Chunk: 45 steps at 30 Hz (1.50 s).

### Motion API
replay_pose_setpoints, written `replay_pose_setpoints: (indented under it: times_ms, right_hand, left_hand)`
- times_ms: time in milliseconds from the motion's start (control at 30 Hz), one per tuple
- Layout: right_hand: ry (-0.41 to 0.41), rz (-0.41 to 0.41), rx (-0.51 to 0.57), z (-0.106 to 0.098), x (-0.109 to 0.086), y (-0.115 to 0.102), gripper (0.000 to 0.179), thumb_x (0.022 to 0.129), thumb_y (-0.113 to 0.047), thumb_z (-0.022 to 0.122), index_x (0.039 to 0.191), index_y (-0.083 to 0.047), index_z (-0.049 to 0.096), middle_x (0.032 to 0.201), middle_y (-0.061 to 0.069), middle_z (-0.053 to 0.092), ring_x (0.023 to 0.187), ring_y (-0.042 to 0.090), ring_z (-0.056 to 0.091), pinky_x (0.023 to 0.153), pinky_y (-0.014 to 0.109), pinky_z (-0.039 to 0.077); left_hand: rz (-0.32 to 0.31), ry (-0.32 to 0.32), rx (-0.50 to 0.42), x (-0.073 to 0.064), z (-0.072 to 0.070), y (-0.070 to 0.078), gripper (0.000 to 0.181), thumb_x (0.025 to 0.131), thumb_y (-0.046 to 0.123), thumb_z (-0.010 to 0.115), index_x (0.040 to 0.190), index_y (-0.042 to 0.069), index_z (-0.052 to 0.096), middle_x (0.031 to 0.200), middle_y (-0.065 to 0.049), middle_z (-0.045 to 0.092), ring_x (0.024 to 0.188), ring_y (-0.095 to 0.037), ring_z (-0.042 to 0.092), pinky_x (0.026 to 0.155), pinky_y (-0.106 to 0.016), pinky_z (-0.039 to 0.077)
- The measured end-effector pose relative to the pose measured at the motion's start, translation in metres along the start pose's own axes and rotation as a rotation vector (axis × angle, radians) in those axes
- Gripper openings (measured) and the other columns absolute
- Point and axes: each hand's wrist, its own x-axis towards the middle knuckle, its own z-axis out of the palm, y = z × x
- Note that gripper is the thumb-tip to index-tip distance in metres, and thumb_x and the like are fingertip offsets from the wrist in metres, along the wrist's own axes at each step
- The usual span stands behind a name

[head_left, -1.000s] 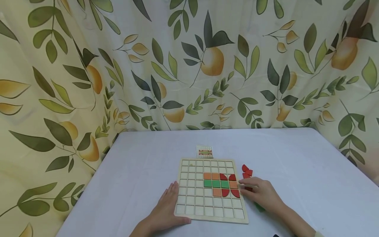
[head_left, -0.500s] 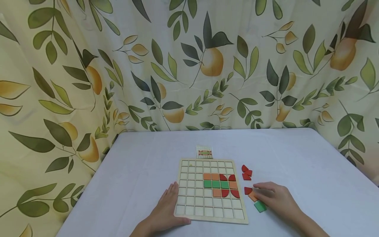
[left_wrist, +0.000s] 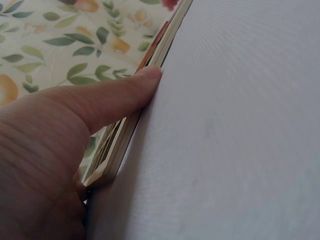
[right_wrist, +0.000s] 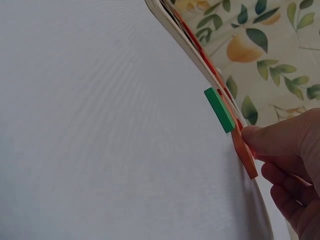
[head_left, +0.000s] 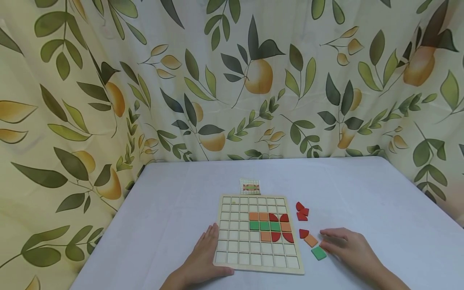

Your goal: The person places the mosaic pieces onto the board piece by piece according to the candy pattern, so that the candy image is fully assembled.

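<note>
A pale wooden grid board lies on the table, with orange, green and red tiles set in cells of its right half. My left hand rests at its lower left corner, fingers straight along the left side. The left thumb lies along the front edge. To the board's right, my right hand has loosely bent fingers, a gap showing between thumb and forefinger. Its thumb is right by a green square tile and an orange square tile. A red quarter-round tile lies just beyond these.
Several more red tiles lie in a cluster beside the board's right edge. Behind the board is a small card printed with a coloured grid pattern. A curtain with fruit and leaves hangs past the white-covered table.
My right hand has drawn away from the board's right edge, moving right and slightly nearer, which uncovers the red, orange and green loose tiles. The left hand and the board stay in place.
</note>
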Motion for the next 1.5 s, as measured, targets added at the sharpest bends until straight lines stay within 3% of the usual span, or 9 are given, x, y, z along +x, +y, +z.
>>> replay_pose_setpoints:
  times_ms: [200, 400, 700, 1033, 1267, 1500]
  right_hand:
    - [-0.024, 0.029, -0.002, -0.003, -0.003, 0.001, 0.047, 0.070, -0.043, 0.077, 0.102, -0.009, 0.071, 0.101, 0.006, 0.067, 0.103, 0.033, 0.056, 0.083, 0.054, 0.044]
    - [-0.066, 0.032, -0.001, -0.006, -0.004, 0.003, 0.044, 0.070, -0.034, 0.079, 0.103, -0.006, 0.070, 0.100, 0.007, 0.067, 0.101, 0.032, 0.056, 0.082, 0.053, 0.045]
    - [-0.076, 0.012, -0.010, -0.014, -0.002, 0.012, 0.036, 0.072, -0.024, 0.078, 0.102, -0.005, 0.071, 0.098, 0.003, 0.068, 0.098, 0.027, 0.059, 0.077, 0.038, 0.051]
    - [-0.096, 0.030, -0.029, -0.017, -0.002, 0.015, 0.043, 0.070, -0.022, 0.079, 0.104, 0.001, 0.068, 0.099, 0.009, 0.067, 0.097, 0.030, 0.058, 0.080, 0.048, 0.049]
    - [-0.084, 0.032, -0.043, -0.015, -0.001, 0.015, 0.036, 0.071, -0.013, 0.079, 0.102, 0.002, 0.068, 0.097, 0.009, 0.067, 0.095, 0.030, 0.060, 0.078, 0.046, 0.050]
    - [-0.021, -0.050, -0.041, -0.012, 0.001, 0.013, 0.035, 0.068, -0.011, 0.080, 0.100, -0.003, 0.070, 0.095, 0.004, 0.068, 0.093, 0.026, 0.061, 0.076, 0.042, 0.051]
  left_hand:
    - [-0.002, -0.001, 0.001, 0.000, 0.000, 0.000, 0.122, 0.065, 0.071, 0.063, 0.144, -0.006, 0.011, 0.150, -0.020, 0.009, 0.138, -0.029, 0.005, 0.108, -0.049, 0.009]
    - [0.006, 0.008, -0.007, -0.001, 0.000, 0.000, 0.122, 0.065, 0.071, 0.063, 0.144, -0.007, 0.012, 0.150, -0.021, 0.010, 0.138, -0.031, 0.006, 0.107, -0.050, 0.010]
    - [0.003, 0.005, -0.008, -0.001, 0.000, 0.000, 0.122, 0.065, 0.071, 0.063, 0.144, -0.006, 0.011, 0.150, -0.020, 0.010, 0.138, -0.031, 0.005, 0.108, -0.050, 0.010]
    - [-0.002, -0.002, -0.005, -0.001, 0.000, 0.000, 0.123, 0.064, 0.072, 0.062, 0.144, -0.005, 0.010, 0.151, -0.019, 0.009, 0.138, -0.029, 0.004, 0.108, -0.049, 0.009]
    - [-0.021, -0.002, 0.001, 0.001, 0.001, 0.001, 0.124, 0.064, 0.074, 0.061, 0.145, -0.004, 0.010, 0.151, -0.018, 0.009, 0.138, -0.028, 0.005, 0.108, -0.048, 0.009]
    - [-0.015, 0.003, -0.001, 0.000, 0.000, 0.001, 0.122, 0.065, 0.072, 0.062, 0.145, -0.004, 0.011, 0.151, -0.017, 0.010, 0.138, -0.027, 0.005, 0.108, -0.047, 0.009]
